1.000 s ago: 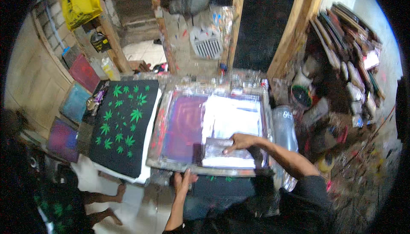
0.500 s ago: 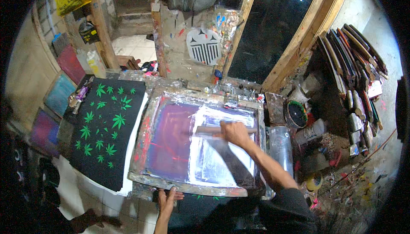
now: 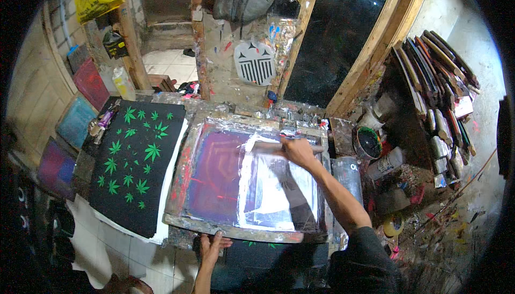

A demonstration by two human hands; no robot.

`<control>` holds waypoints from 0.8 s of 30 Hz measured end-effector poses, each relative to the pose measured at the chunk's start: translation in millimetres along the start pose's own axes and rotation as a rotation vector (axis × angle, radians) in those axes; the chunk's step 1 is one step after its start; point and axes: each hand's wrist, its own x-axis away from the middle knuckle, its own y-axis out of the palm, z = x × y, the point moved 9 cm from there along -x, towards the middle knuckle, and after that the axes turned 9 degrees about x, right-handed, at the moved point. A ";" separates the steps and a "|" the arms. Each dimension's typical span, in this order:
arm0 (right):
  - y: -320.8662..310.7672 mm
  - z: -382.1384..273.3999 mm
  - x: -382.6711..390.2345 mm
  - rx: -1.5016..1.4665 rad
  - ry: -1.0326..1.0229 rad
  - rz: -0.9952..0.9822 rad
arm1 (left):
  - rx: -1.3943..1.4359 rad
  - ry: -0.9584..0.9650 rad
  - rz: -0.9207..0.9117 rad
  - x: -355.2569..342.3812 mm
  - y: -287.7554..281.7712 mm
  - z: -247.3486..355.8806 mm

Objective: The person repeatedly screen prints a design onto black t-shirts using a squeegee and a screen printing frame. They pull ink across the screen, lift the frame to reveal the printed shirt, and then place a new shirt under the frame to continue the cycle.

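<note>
We take the screen frame [image 3: 233, 232] as the reference; it lies flat over the counter [image 3: 214, 104], seen from above. Inside the frame, the mesh [image 3: 212, 179] shows purple on the left portion, and white ink [image 3: 268, 205] covers the right portion, thinner in some patches. Our right hand [image 3: 299, 151] is clenched on the handle of a squeegee [image 3: 264, 148], which lies crosswise inside the frame near its far rail, over the inked portion. Our left hand [image 3: 213, 246] is at the near rail of the frame, thumb at the rail edge and fingers extended to the right; we cannot tell whether it grips the rail from below. Just left of the frame lies a black sheet [image 3: 131, 168] printed with green leaf shapes, with a white layer [image 3: 169, 187] showing along its right edge. On the near side of the frame, a dark panel [image 3: 241, 267] shows a few green marks beside the rail. Just right of the frame stands a grey cylinder [image 3: 347, 177]; farther right we find a bowl [image 3: 369, 142] with a green-stained rim, a translucent bottle [image 3: 386, 164] lying tilted, and a roll of tape [image 3: 393, 225]. Beyond the far rail, a shield-shaped plate [image 3: 255, 63] with black stripes stands out against the wall.
</note>
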 end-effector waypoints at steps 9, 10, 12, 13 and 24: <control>2.5 -45.3 110.1 -0.080 0.130 -0.064 | -0.014 -0.052 0.072 2.9 -9.2 -8.0; -8.8 -61.9 131.8 -0.136 0.131 -0.061 | -0.021 -0.063 0.064 2.8 -9.4 -9.1; -25.5 -92.6 168.5 -0.056 0.109 -0.102 | -0.042 -0.123 0.079 3.4 -12.0 -13.6; -30.6 -104.8 177.2 -0.091 0.056 -0.096 | -0.048 -0.107 0.044 3.2 -8.9 -11.5; 8.9 4.3 -7.0 -0.113 0.105 -0.019 | -0.068 -0.074 0.036 6.0 1.9 5.6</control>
